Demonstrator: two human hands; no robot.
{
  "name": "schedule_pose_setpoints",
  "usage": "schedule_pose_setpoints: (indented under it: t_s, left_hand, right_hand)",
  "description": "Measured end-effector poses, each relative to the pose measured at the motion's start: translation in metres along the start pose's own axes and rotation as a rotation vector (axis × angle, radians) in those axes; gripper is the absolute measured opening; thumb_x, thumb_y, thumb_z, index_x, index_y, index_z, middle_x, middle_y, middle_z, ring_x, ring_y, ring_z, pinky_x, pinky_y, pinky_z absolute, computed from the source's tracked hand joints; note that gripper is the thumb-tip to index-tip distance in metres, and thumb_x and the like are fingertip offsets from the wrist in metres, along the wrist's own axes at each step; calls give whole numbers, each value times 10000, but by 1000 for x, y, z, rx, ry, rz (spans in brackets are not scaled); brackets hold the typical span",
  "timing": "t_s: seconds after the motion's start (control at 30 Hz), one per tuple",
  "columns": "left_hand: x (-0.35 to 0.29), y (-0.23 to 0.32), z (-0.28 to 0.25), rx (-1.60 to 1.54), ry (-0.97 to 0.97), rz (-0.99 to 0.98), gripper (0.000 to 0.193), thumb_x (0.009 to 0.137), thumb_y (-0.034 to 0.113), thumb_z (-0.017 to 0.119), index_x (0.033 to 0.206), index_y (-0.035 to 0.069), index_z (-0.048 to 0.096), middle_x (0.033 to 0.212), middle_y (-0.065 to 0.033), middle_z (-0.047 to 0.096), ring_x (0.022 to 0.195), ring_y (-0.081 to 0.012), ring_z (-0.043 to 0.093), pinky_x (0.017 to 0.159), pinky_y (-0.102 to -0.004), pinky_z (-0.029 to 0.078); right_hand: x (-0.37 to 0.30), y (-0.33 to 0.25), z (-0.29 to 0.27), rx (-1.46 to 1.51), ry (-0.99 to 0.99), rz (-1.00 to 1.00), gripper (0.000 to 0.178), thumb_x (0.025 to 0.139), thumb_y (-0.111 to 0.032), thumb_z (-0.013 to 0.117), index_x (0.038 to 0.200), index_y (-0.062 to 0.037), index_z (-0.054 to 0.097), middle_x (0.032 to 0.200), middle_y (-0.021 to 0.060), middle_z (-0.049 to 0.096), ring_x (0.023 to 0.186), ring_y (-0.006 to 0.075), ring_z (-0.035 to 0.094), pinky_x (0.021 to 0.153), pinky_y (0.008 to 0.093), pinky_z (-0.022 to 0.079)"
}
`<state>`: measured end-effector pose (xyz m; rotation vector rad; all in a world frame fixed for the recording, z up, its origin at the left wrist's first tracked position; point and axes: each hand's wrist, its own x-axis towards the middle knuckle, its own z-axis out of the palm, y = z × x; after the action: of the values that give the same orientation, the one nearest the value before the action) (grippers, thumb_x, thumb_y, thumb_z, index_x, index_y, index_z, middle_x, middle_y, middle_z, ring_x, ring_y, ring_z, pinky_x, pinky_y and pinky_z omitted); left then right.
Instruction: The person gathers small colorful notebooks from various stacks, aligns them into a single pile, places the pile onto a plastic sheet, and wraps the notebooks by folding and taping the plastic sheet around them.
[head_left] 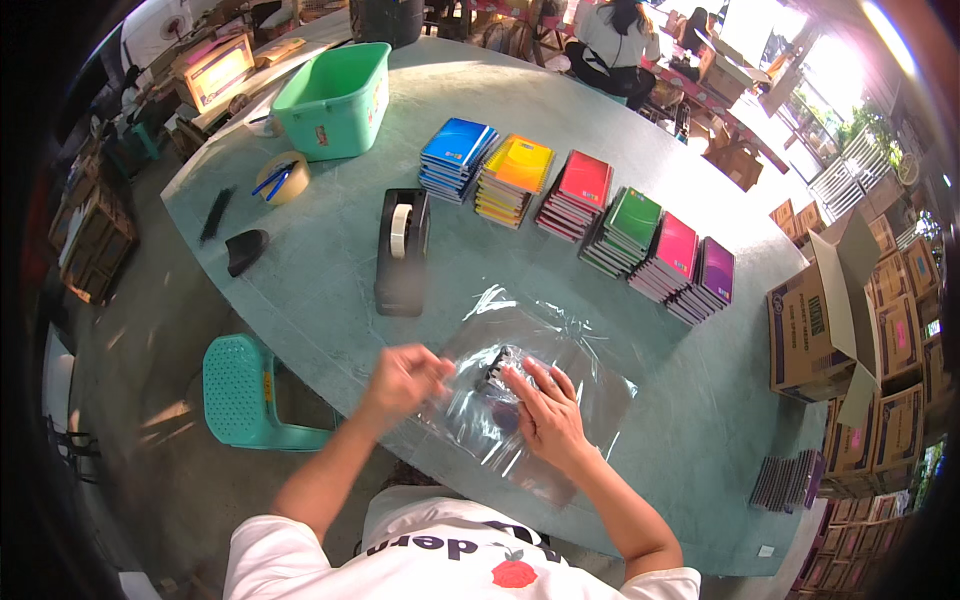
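Observation:
A clear plastic sheet or bag (480, 440) lies on the green table in front of me, shiny and wrinkled. Under my right hand (545, 415), whose fingers are stretched out on the plastic, is a small dark item (497, 366) with a purplish patch. The hand and glare hide most of it, so its kind is unclear. My left hand (405, 382) hovers by the plastic's left edge, its fingers blurred by motion. Beyond that hand stands a black tape dispenser (402, 255) with a roll of tape.
Stacks of spiral notebooks run across the table: blue (456, 160), yellow (514, 178), red (575, 195), green (622, 230), pink (664, 257) and purple (704, 279). A green bin (335, 110) stands far left, an open carton (815, 330) right. A teal stool (238, 390) is beside the table.

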<state>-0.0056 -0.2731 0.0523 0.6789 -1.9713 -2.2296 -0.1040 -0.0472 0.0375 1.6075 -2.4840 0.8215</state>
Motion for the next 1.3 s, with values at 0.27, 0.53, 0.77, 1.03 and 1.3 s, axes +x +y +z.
schedule_pose_setpoints:
  t_s: [0.27, 0.53, 0.77, 1.03, 1.3]
  left_hand:
    - [-15, -31, 77, 310, 179, 255, 299, 739, 272, 771, 649, 34, 613, 557, -37, 599, 498, -64, 463, 460, -260, 383]
    - [10, -88, 35, 567, 126, 272, 429, 640, 342, 812, 885, 48, 618, 837, -57, 636, 689, -177, 593, 579, -309, 469]
    - [47, 1, 56, 299, -538, 191, 835, 500, 285, 868, 1219, 88, 491, 1111, -74, 566, 1119, -278, 503, 963, -418, 375]
    - [-34, -7, 254, 731, -639, 1357, 574, 624, 130, 696, 1173, 52, 547, 1212, -113, 504, 1158, -275, 460, 947, -460, 292]
    - [-87, -69, 284, 655, -1406, 1206, 339, 772, 252, 656, 1091, 147, 606, 1242, -108, 496, 1186, -310, 419, 966, -458, 336]
  right_hand:
    - [2, -7, -7, 88, -33, 11, 676, 738, -49, 565, 1383, -117, 375, 1227, 54, 557, 1303, 214, 383, 1081, 427, 233]
    - [18, -19, -16, 125, 78, 244, 593, 761, -258, 678, 1293, -99, 471, 1208, 105, 559, 1225, 240, 444, 1013, 442, 323]
    - [17, 13, -46, 696, -264, 954, 470, 924, -470, 453, 1195, -98, 550, 999, 143, 619, 901, 221, 608, 749, 358, 504]
    - [-184, 47, -135, 690, 383, 904, 483, 884, -453, 560, 1225, -112, 543, 1074, 76, 594, 938, 129, 565, 808, 283, 474]
    - [-300, 68, -112, -472, 278, 1598, 1018, 500, -377, 849, 1378, -286, 341, 1370, 174, 299, 1203, 422, 337, 951, 497, 392]
